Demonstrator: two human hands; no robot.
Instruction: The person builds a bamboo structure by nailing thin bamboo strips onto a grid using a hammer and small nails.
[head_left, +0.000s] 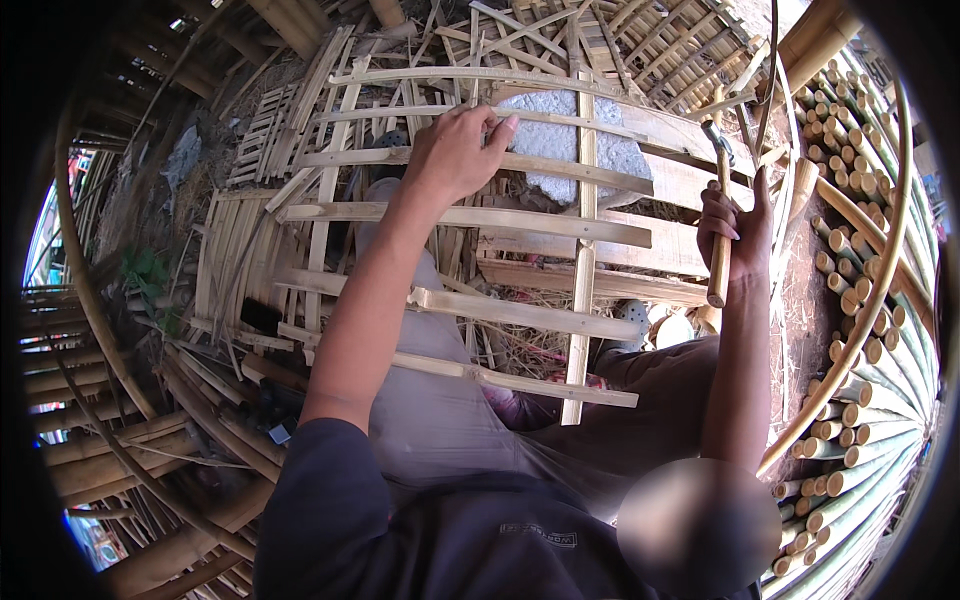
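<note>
In front of me lies a lattice frame of split bamboo, with several cross slats over two longer strips. My left hand (458, 152) is closed at the second slat from the far side (385, 114), its fingertips and thumb bent at the strip; whether a small piece is between them, I cannot tell. To the right, my right hand (738, 232) grips a hammer (721, 245) by its wooden handle, metal head pointing up and away. Beneath the frame's far part sits a pale rough stone slab (570, 143), beside wooden planks (640, 246).
Cut bamboo poles (850, 430) are stacked along the right. Slatted bamboo pieces (262, 135) and loose strips lie at the left and far side. A bent bamboo strip (893, 240) arches on the right. My legs (425, 415) are under the frame's near part.
</note>
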